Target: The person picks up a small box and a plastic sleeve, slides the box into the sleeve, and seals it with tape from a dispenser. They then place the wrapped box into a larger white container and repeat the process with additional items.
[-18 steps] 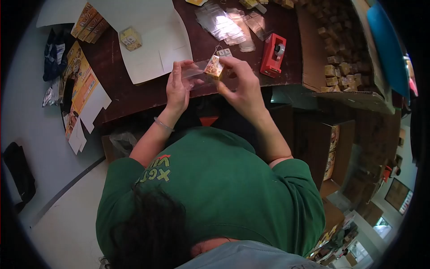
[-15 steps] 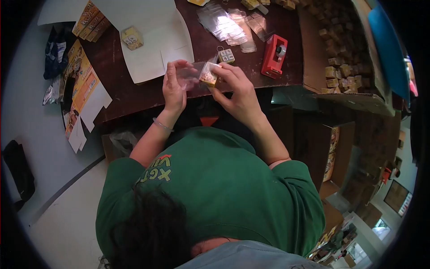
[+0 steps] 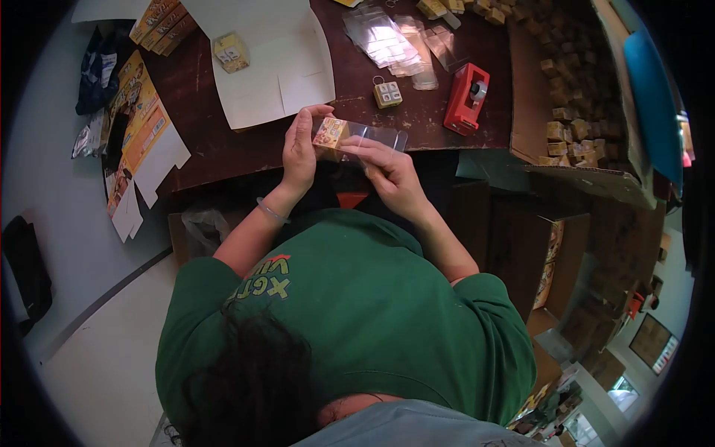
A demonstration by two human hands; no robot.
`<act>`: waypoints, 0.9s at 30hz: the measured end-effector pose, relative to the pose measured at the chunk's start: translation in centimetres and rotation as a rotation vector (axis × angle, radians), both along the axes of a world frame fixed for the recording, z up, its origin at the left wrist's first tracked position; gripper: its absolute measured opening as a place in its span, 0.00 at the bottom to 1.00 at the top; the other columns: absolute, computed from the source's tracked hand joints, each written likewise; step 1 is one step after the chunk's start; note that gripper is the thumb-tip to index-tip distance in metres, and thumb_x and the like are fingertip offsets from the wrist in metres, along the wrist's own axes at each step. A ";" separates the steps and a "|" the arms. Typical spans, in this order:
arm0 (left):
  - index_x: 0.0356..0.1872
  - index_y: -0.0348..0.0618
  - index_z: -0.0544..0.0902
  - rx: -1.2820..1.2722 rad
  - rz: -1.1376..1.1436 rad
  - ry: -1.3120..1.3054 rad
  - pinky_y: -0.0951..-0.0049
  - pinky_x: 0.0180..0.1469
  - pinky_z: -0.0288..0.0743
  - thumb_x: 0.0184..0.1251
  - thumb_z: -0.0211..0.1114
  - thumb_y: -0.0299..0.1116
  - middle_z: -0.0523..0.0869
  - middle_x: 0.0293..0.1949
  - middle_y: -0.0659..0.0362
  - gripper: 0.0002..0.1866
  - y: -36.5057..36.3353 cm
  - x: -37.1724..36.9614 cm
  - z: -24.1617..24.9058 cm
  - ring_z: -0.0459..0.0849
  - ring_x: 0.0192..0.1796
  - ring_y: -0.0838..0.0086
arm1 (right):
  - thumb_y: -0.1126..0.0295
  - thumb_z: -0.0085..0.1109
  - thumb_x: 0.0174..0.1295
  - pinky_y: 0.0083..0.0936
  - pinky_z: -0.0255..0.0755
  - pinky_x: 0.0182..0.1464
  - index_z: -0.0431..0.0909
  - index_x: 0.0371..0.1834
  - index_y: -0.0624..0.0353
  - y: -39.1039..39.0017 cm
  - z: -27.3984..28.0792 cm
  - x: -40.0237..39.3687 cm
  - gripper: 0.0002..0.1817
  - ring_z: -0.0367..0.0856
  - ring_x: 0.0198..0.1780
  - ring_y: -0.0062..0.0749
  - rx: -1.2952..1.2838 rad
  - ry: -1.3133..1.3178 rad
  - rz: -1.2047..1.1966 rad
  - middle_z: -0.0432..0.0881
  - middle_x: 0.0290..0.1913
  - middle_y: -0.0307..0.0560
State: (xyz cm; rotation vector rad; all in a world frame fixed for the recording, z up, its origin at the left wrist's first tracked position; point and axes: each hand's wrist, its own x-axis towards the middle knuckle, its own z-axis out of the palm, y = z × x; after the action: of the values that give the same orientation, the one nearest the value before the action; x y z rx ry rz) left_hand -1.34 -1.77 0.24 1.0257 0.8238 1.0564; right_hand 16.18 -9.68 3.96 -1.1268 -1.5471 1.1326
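Note:
In the head view, a small yellow printed box [image 3: 329,134] is between my hands at the table's front edge. A clear plastic sleeve [image 3: 389,135] surrounds it, at least in part, and stretches off to the right. My left hand [image 3: 301,151] is closed round the box's left end, thumb and fingers on its sides. My right hand [image 3: 395,176] pinches the sleeve next to the box's right side; its fingertips are partly hidden. Just beyond lies a small keychain cube [image 3: 387,94] with light square keys and a metal ring.
A red tape dispenser [image 3: 467,99] stands right of the cube. Flat clear sleeves [image 3: 380,37] lie behind it. An open white box [image 3: 253,104] holds another cube [image 3: 231,52]. At right, a large carton [image 3: 596,173] contains many small boxes. Printed cardboard [image 3: 141,130] lies left.
The small box has passed from my right hand to my left, with the sleeve now extending to the right. My right hand has shifted from the box to the sleeve.

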 end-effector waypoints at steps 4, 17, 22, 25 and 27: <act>0.58 0.35 0.75 -0.056 -0.099 -0.077 0.75 0.58 0.73 0.84 0.36 0.51 0.81 0.47 0.57 0.28 -0.2 -0.1 -1.6 0.80 0.49 0.76 | 0.82 0.56 0.63 0.31 0.58 0.73 0.71 0.70 0.60 0.5 0.5 1.9 0.29 0.61 0.76 0.40 -0.268 0.362 0.315 0.57 0.79 0.54; 0.76 0.35 0.57 -0.394 -0.963 -0.166 0.76 0.61 0.72 0.62 0.73 0.37 0.79 0.60 0.57 0.46 2.5 -3.7 -0.9 0.78 0.59 0.76 | 0.71 0.56 0.71 0.31 0.72 0.61 0.83 0.53 0.64 4.8 2.3 4.4 0.12 0.81 0.55 0.36 -0.110 0.068 0.565 0.84 0.54 0.47; 0.66 0.40 0.69 -0.146 -0.605 -0.086 0.73 0.63 0.71 0.55 0.76 0.26 0.76 0.55 0.62 0.37 2.7 -0.2 -2.3 0.77 0.58 0.75 | 0.68 0.64 0.65 0.32 0.72 0.62 0.76 0.62 0.59 10.2 -1.9 9.0 0.22 0.79 0.59 0.44 0.225 -0.527 -0.061 0.81 0.57 0.51; 0.57 0.40 0.73 0.192 -0.352 0.182 0.69 0.63 0.73 0.56 0.75 0.25 0.78 0.54 0.58 0.28 2.8 1.6 -5.6 0.79 0.59 0.70 | 0.68 0.69 0.58 0.38 0.73 0.59 0.76 0.56 0.59 9.0 -5.5 9.0 0.22 0.78 0.58 0.51 0.161 -0.639 -0.210 0.80 0.55 0.52; 0.58 0.40 0.72 0.324 -0.294 0.367 0.68 0.64 0.73 0.55 0.75 0.26 0.80 0.54 0.55 0.29 2.5 1.9 -6.4 0.80 0.60 0.67 | 0.71 0.73 0.52 0.42 0.72 0.58 0.76 0.47 0.59 7.6 -6.2 7.9 0.20 0.76 0.58 0.51 0.203 -0.572 -0.326 0.78 0.55 0.51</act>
State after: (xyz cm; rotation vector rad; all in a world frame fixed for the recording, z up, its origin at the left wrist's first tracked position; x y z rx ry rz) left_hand 0.56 0.70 -6.16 1.5970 0.7751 0.7721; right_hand 24.04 -2.06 -2.27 -1.5758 -1.7634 0.4371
